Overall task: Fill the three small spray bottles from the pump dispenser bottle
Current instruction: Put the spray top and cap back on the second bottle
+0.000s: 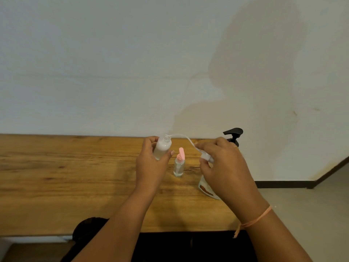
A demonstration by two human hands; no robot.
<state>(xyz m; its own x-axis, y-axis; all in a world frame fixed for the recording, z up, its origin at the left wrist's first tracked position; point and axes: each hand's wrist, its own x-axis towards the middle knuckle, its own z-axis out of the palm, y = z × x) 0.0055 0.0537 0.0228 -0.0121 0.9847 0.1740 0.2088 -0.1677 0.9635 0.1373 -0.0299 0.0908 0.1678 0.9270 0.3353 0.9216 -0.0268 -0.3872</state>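
Note:
My left hand [151, 163] grips a small clear bottle [162, 148] that holds white liquid, tilted with its open neck up. My right hand [224, 165] pinches that bottle's white spray cap [206, 157]; the cap's thin curved dip tube [181, 137] arcs over with its tip at the bottle's neck. Between my hands a second small bottle [179, 167] with a pink cap stands upright on the wooden table [75, 176]. The pump dispenser bottle [207, 190] stands behind my right hand, mostly hidden, with its black pump head [233, 133] showing above. A third small bottle is not visible.
The table runs along a pale wall [132, 63]. Its right end lies just past the pump bottle, with bare floor [302, 205] and a dark skirting beyond. Dark clothing shows at the table's near edge.

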